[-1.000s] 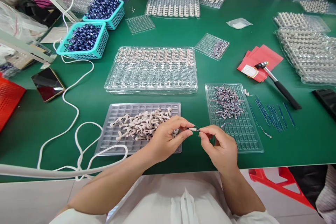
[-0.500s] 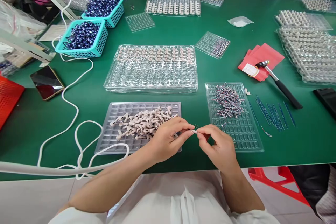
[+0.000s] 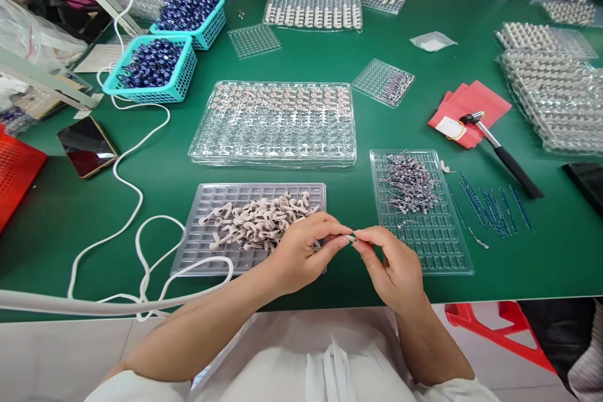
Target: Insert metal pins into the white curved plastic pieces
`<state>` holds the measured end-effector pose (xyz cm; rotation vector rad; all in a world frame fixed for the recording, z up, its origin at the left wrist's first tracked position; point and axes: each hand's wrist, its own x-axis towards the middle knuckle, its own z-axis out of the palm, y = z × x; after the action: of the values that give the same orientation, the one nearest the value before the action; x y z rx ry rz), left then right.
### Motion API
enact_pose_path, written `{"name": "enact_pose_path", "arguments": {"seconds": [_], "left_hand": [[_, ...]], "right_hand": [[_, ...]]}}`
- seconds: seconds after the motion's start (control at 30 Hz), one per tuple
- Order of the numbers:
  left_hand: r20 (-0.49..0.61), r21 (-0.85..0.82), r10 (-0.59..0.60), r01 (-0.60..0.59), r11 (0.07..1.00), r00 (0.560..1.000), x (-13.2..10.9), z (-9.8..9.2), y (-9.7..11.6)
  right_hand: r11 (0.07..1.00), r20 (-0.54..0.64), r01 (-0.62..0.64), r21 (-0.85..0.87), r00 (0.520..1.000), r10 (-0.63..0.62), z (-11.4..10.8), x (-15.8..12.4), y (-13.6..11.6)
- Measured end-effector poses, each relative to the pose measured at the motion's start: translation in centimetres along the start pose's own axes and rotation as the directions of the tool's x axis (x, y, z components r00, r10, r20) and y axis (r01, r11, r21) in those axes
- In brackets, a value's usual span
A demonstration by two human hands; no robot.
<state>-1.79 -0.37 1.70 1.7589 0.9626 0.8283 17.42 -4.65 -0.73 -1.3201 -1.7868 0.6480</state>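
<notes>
My left hand [image 3: 301, 251] pinches a small whitish earbud shell [image 3: 349, 238] between thumb and fingertips, in front of me over the table. Its far end meets the closed thumb and forefinger of my right hand [image 3: 393, 267], so most of the piece is hidden. A thin dark wire shows just above the fingertips. Behind my left hand, a pile of pale earbud shells [image 3: 257, 220] lies on a grey compartment tray [image 3: 195, 251]. Beyond my right hand, a heap of small wired parts [image 3: 411, 182] rests on a clear compartment tray [image 3: 443, 251].
Past the trays lies a clear blister tray [image 3: 273, 135] partly filled with earbud pieces. A hammer [image 3: 511, 163], red packets [image 3: 485, 103] and blue strips [image 3: 494, 207] are at right. Cable [image 3: 139, 198], phone [image 3: 87, 147] and turquoise baskets [image 3: 176, 85] occupy the left. Co-workers sit opposite.
The fingertips of my right hand have drawn slightly nearer to my left, covering more of the earbud shell. The whole view has shifted a little; the trays stay put.
</notes>
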Motion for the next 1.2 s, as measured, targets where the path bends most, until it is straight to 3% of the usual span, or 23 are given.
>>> {"name": "enact_pose_path", "arguments": {"seconds": [0.17,0.33,0.63,1.2], "left_hand": [[0.007,-0.007,0.016,-0.016,1.000,1.000,-0.10,0.07,-0.06],[-0.032,-0.022,0.048,-0.049,0.999,0.998,-0.07,0.07,0.06],[-0.060,0.019,0.195,-0.194,0.981,0.979,-0.15,0.09,-0.10],[-0.061,0.057,0.311,-0.308,0.950,0.948,-0.36,0.26,-0.47]], "right_hand": [[1.000,-0.023,0.001,-0.005,1.000,-0.001,-0.03,0.14,-0.24],[0.994,-0.012,-0.035,0.104,0.999,0.036,-0.43,0.31,-0.34],[0.992,-0.034,0.027,0.125,0.999,-0.023,-0.15,0.33,-0.34],[0.981,-0.054,0.140,0.138,0.990,-0.133,-0.21,0.20,-0.28]]}}
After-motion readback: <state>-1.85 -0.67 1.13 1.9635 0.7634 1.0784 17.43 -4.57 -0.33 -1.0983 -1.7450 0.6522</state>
